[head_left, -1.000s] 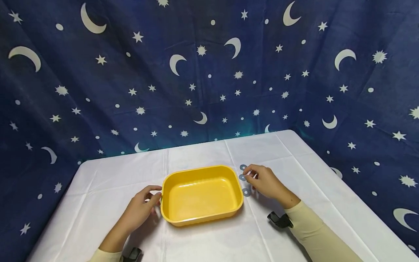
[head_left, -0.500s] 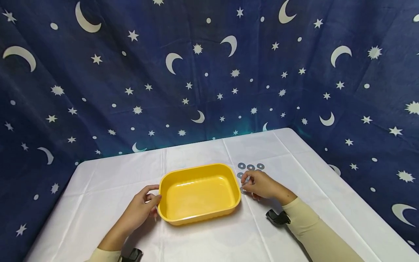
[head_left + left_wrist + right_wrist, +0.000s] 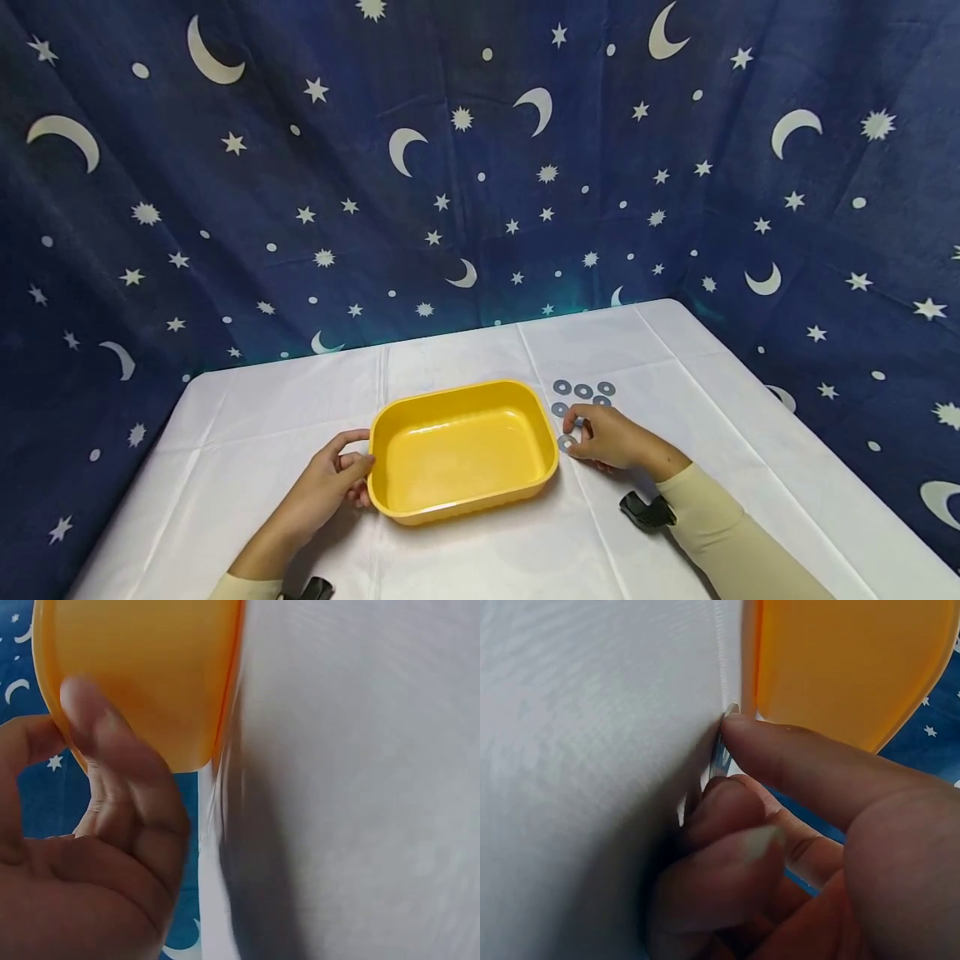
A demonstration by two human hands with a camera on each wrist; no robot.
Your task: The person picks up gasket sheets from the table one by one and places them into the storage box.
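A yellow rectangular plastic basin (image 3: 463,500) stands on the white-covered table. My left hand (image 3: 330,479) holds its left rim, the thumb at the edge and the fingers (image 3: 109,735) against the outer wall. Just beyond the basin's right side, my right hand (image 3: 611,437) pinches a flat grey metal washer (image 3: 567,444) between thumb and fingertips, low at the tabletop. In the right wrist view the washer (image 3: 720,759) appears edge-on between thumb and finger. Several more washers (image 3: 583,391) lie flat behind that hand, one partly hidden by the fingers.
A white cloth (image 3: 465,550) covers the table and shows fold creases. Dark blue curtains (image 3: 480,200) with moons and stars hang behind the table and along its right side. Each wrist carries a black camera mount (image 3: 647,510).
My right hand has drawn back from above the washers toward the near one, uncovering several others. The left thumb has come onto the basin's rim.
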